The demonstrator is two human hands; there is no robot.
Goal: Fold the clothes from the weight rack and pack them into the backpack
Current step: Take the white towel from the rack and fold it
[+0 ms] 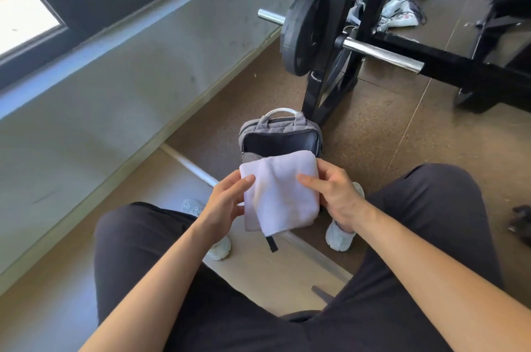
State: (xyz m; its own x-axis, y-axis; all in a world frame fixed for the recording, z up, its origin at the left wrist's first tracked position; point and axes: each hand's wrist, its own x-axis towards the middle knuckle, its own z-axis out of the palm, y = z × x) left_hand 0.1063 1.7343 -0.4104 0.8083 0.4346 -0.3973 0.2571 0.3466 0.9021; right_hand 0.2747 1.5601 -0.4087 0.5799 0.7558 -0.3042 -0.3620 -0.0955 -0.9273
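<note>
Left hand point(227, 203), right hand point(337, 193), one cloth point(283, 193)

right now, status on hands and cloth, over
Folded cloth pinched by left hand and right hand. Open backpack on floor just beyond. Nothing across its mouth.

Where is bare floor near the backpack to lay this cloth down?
Bare floor: right of the backpack, between the weight rack and the right knee. Left, a white bar crosses it. Behind, rack and plate crowd close. Left hand and right hand hold the cloth.
</note>
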